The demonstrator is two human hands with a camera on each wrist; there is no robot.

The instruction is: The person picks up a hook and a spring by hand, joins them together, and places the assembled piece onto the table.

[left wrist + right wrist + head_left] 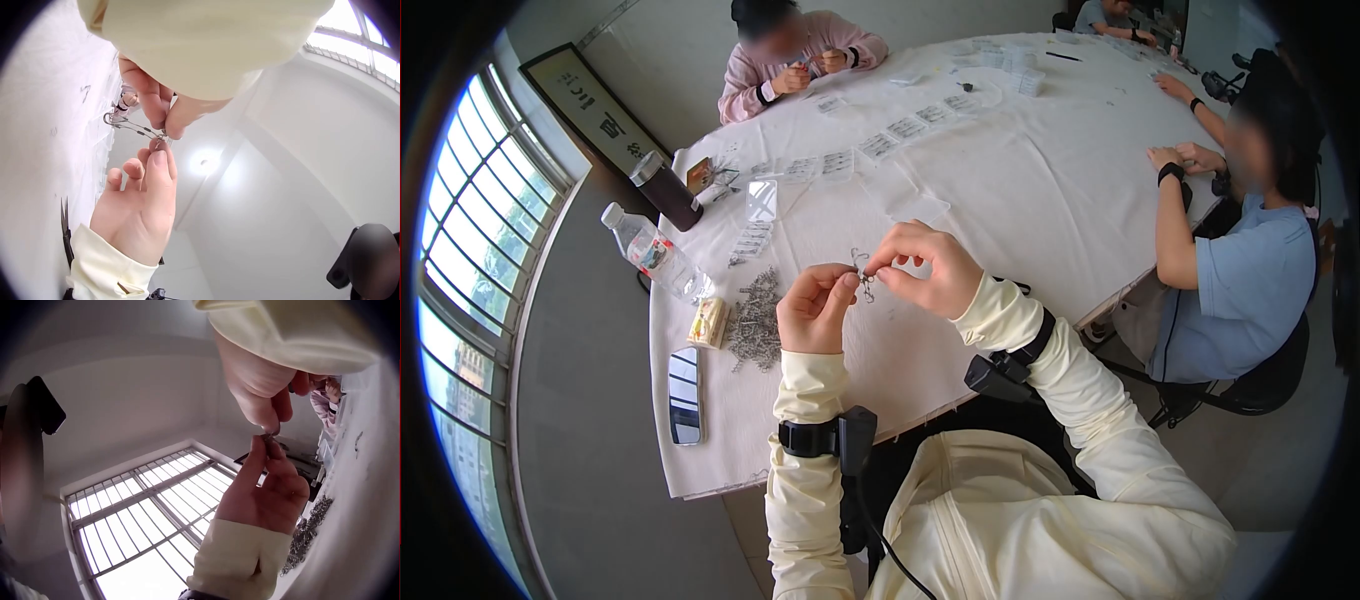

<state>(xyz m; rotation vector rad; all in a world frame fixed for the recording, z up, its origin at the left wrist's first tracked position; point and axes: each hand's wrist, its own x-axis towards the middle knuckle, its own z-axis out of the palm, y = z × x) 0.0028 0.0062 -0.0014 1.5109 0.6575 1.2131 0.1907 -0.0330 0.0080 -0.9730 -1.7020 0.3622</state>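
Observation:
My left hand (815,305) and right hand (932,268) meet fingertip to fingertip over the near part of the table. Between thumb and forefinger, each pinches a small metal wire rig (145,130). Thin strands with dark sleeves run from the fingertips to a curved, hook-like end, best seen in the left wrist view. In the head view, hook shapes stick out above and below the pinch. The fingers hide the joint itself. Left of my left hand lies a heap of small metal pieces (755,325).
Beside the heap are a yellow-white pack (709,323), a phone (685,395), a plastic bottle (655,250) and a dark flask (666,192). Clear trays (878,146) with metal pieces form a line across the white cloth. Other people sit around the table. Scissors (65,231) lie near my right sleeve.

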